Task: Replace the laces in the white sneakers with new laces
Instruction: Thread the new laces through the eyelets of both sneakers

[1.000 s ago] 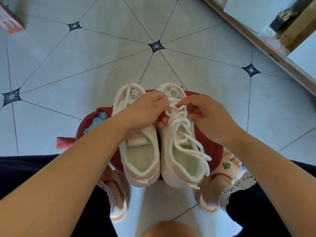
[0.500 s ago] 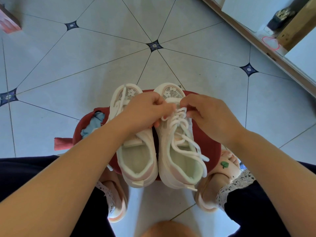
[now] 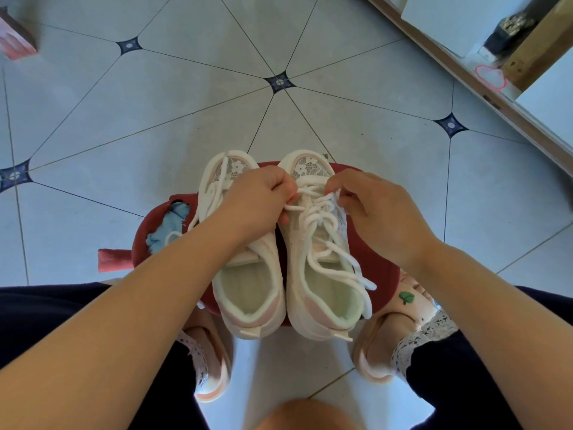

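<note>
The left hand, at nine o'clock, and the right hand, at three, each pinched the lace on one sneaker; the second sneaker lay touching it at nine.

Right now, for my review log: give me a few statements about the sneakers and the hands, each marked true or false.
1. The left sneaker and right sneaker stand side by side on the red stool. True.
2. Their toes point toward the person. False: the heels face the person and the toes point away.
3. The left hand and right hand both pinch the white lace of the right sneaker. True.
4. The person's feet are bare. False: they wear pink slippers.
</note>
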A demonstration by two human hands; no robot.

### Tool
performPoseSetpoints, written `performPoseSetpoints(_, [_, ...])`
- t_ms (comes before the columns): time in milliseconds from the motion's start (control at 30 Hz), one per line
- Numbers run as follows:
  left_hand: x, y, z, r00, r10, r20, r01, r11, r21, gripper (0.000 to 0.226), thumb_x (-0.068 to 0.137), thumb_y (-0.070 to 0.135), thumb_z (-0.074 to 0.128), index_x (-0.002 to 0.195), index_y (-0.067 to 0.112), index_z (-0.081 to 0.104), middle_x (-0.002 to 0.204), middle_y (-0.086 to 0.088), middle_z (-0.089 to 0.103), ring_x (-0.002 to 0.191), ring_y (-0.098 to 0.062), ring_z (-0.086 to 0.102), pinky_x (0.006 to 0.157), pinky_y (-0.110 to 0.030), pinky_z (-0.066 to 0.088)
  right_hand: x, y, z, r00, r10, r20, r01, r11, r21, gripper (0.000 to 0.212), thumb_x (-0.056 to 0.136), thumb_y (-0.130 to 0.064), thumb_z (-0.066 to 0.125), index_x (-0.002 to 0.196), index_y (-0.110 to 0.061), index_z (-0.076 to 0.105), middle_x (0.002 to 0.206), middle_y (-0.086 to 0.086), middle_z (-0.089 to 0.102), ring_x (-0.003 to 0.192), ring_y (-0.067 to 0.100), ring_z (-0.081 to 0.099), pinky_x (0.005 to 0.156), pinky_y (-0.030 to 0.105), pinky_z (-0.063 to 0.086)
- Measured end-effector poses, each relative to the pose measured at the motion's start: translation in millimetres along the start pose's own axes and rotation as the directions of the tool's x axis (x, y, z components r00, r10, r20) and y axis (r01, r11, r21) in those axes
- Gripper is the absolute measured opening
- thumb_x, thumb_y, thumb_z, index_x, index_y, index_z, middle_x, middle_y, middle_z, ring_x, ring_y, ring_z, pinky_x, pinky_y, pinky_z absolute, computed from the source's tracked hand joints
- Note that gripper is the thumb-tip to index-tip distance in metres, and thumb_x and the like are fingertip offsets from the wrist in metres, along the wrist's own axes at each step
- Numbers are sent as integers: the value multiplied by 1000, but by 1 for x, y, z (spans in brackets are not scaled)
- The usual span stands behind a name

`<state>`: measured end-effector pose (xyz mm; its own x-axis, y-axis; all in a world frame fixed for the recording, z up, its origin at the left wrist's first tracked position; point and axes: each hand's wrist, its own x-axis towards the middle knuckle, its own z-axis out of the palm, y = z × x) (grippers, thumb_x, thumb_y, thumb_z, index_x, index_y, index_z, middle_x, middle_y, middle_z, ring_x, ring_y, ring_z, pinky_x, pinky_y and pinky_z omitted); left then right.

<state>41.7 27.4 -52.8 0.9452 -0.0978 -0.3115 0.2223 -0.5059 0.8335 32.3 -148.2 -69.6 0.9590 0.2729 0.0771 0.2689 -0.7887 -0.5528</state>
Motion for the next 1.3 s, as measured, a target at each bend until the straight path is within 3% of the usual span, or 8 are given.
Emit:
performPoseSetpoints(133, [-3, 1, 0, 998, -44, 33, 50, 979, -196, 30, 98, 7, 39, 71, 11, 52, 63, 0, 58, 43, 1, 52, 48, -11, 45, -4, -2, -3, 992, 88, 93, -101, 984, 145, 41, 85, 0, 51, 101, -38, 58, 82, -17, 53, 78, 2, 52, 70, 9, 39])
performPoseSetpoints(267, [-5, 4, 2, 997, -70, 41, 80, 936, -342, 27, 98, 7, 40, 76, 9, 55, 69, -2, 60, 56, -6, 58, 60, -16, 52, -4, -7, -5, 981, 124, 146, -148, 975, 164, 38, 87, -7, 55, 95, -44, 49, 84, -16, 54, 81, 3, 53, 69, 7, 38])
performPoseSetpoints(400, [-10, 7, 2, 999, -12, -31, 5, 981, -193, 5, 91, 9, 54, 87, 11, 56, 83, 1, 62, 61, -10, 63, 69, -22, 55, -6, -12, -6, 979, 168, 118, -194, 945, 263, 24, 86, -21, 63, 94, -40, 51, 80, -14, 56, 77, 7, 55, 72, 17, 42])
performPoseSetpoints(567, [-16, 6, 2, 981, 68, -181, -55, 996, 74, 30, 80, 9, 66, 75, 27, 42, 91, 4, 54, 76, -14, 59, 58, -8, 41, -8, -20, -9, 972, 229, 60, -236, 939, 251, 12, 83, -26, 66, 85, -30, 55, 75, -13, 59, 71, 4, 54, 68, 14, 41])
performPoseSetpoints(767, [-23, 8, 0, 985, 167, -44, -149, 953, 265, 13, 80, 23, 69, 76, 30, 58, 88, 8, 59, 79, -6, 55, 71, -15, 39, -6, -28, -13, 966, 179, 188, -223, 942, 251, 15, 82, -26, 67, 72, -35, 61, 70, -19, 60, 66, -12, 54, 64, 2, 39])
performPoseSetpoints(967, [-19, 8, -3, 979, 203, 26, -195, 891, 409, 5, 85, 22, 61, 82, 26, 63, 71, 18, 52, 68, 0, 47, 60, -8, 32, -7, -31, -17, 966, 164, 198, -200, 964, 177, 13, 78, -29, 71, 71, -35, 62, 69, -18, 62, 68, -5, 57, 67, 10, 43])
performPoseSetpoints(1100, [-21, 8, 1, 983, 185, -9, -165, 895, 413, 5, 86, 19, 57, 85, 17, 62, 70, 16, 50, 72, -7, 49, 65, -19, 37, -12, -27, -19, 970, 212, 118, -232, 952, 198, 18, 79, -19, 68, 66, -30, 60, 67, -14, 64, 68, 1, 59, 66, 13, 44])
performPoseSetpoints(1300, [-26, 9, 3, 997, 72, -36, -59, 961, 271, 5, 82, 14, 58, 80, 17, 60, 76, 4, 64, 79, -17, 63, 81, -35, 50, -24, -28, -19, 970, 150, 194, -204, 932, 301, 17, 81, -16, 67, 72, -29, 60, 70, -15, 64, 71, -2, 60, 67, 8, 45])
